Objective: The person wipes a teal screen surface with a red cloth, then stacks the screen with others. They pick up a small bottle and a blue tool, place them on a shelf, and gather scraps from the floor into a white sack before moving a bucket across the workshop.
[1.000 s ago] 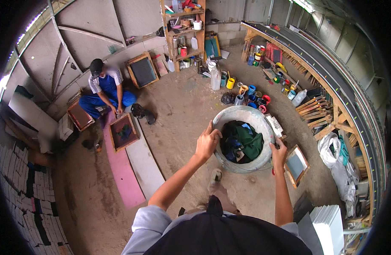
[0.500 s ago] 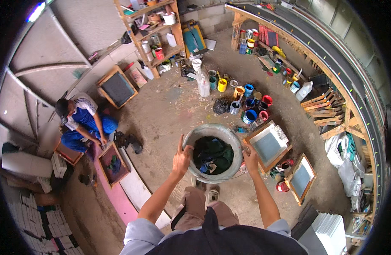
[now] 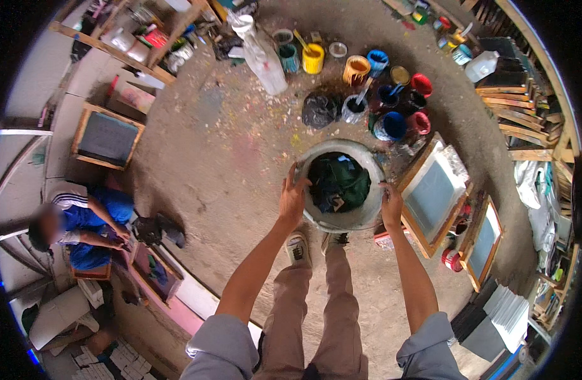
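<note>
Between my two hands is a round grey bucket (image 3: 311,215) with dark green and blackish cloths (image 3: 341,180) lying inside. My left hand (image 3: 293,201) grips its left rim, thumb over the edge. On the opposite side my right hand (image 3: 391,204) holds the right rim. The bucket is in front of my shoes, its mouth facing up; whether its base touches the floor cannot be told. Just right of it leans a wood-framed screen (image 3: 430,193) with a pale blue mesh. A black plastic bag (image 3: 321,109) lies beyond the rim.
Open paint pots, among them a blue one (image 3: 390,126) and a yellow one (image 3: 313,59), crowd the floor ahead. A large clear bottle (image 3: 264,63) stands beside them. Another framed screen (image 3: 482,244) leans at right. On the left a person (image 3: 101,218) sits near a pink-and-white board (image 3: 189,278).
My view has tilted further down, showing my legs and shoes. Both hands still hold the bucket, which now appears lower and farther from my body.
</note>
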